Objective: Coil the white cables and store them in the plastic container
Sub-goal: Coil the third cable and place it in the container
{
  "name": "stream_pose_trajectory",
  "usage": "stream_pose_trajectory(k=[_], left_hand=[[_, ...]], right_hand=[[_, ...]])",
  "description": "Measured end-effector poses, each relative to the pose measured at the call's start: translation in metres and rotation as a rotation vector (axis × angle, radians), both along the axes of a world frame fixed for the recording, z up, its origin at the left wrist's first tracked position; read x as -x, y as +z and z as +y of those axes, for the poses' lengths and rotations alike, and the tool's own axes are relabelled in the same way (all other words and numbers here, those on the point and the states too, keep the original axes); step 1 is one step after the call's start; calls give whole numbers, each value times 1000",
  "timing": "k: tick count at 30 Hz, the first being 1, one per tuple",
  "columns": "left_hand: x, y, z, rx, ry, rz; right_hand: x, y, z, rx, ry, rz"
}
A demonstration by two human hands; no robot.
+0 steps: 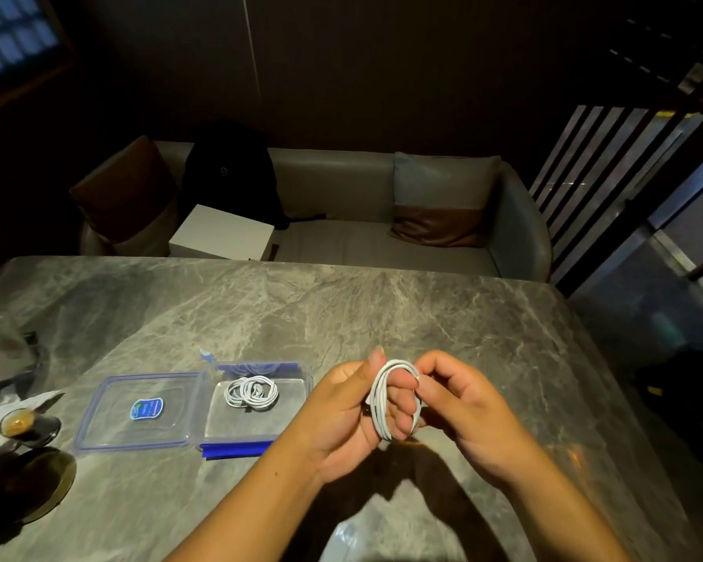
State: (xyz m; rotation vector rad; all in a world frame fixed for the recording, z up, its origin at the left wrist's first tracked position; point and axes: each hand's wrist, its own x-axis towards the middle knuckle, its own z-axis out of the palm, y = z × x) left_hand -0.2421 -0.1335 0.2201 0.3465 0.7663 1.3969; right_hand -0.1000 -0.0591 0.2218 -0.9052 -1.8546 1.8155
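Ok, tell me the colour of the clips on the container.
Blue. The container has blue clips along its near and far edges, clearest in the head view.

A grey, marble-veined stone desk [382, 310] is seen under dim light. Near its left edge a small glass cup of brown liquid [16, 423] is set on a dark saucer [41, 434], with crumpled white paper [29, 401] just behind it. A round dark plate [37, 484] is placed nearer the front left edge. Beyond the desk a grey leather sofa [362, 241] is seen. On its seat a white rectangular box [222, 233] is laid, and a black backpack [230, 172] is propped against the backrest behind it. A brown cushion [126, 188] is set at the sofa's left end and a grey-and-brown cushion [443, 196] at the right.
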Motion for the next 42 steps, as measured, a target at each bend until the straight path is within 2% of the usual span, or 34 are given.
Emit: stream_pose_trajectory(k=[2, 7, 11, 16, 20, 28, 35, 40, 42], left_hand=[[-2, 2, 0, 21, 28, -19], [-7, -3, 5, 161, 161, 38], [-2, -5, 3, 166, 157, 272], [16, -8, -2, 45, -20, 566], [27, -6, -2, 42, -111, 687], [23, -10, -4, 87, -130, 643], [21, -7, -6, 47, -112, 625], [23, -10, -7, 74, -9, 618], [24, -11, -6, 96, 1, 631]], right_hand=[[-3, -2, -4, 39, -48, 13], [3, -13, -9, -88, -190, -42], [3, -17, -5, -227, -220, -108], [1, -8, 2, -405, -136, -181], [-3, -5, 12, -502, -74, -194], [-7, 5, 29, -435, 29, -203], [-2, 3, 35, -675, -113, -240], [9, -15, 31, -555, -151, -167], [10, -20, 31, -422, -135, -146]])
